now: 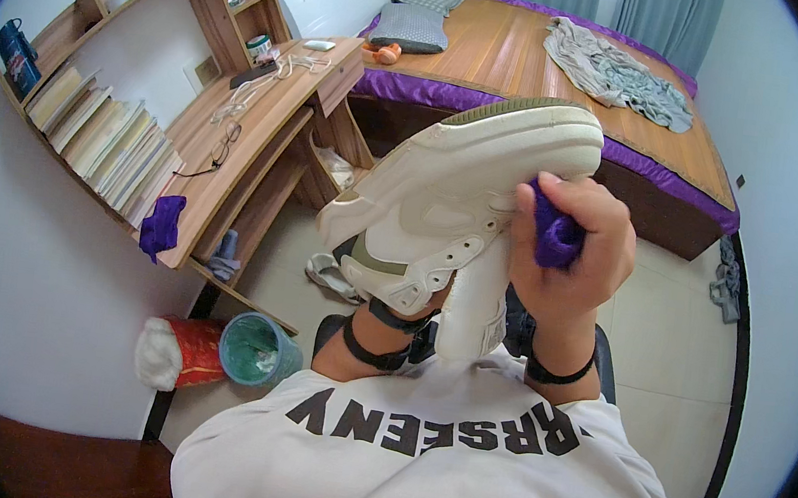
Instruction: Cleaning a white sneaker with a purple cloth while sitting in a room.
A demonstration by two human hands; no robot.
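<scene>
A white sneaker [463,175] without laces is held up before my chest, its toe towards the upper right and its side facing me. Its tongue [473,313] hangs out downwards. My right hand [580,247] grips a bunched purple cloth [558,230] close beside the front of the shoe; whether the cloth touches it cannot be told. The left forearm [370,338] reaches up to the shoe opening. My left hand itself is hidden behind or inside the sneaker.
A wooden desk [272,98] with books [115,150], eyeglasses [218,154], a white cable and another purple cloth [162,228] stands left. A teal bin [260,351] and another shoe [331,276] are on the floor. A bed [496,46] lies ahead.
</scene>
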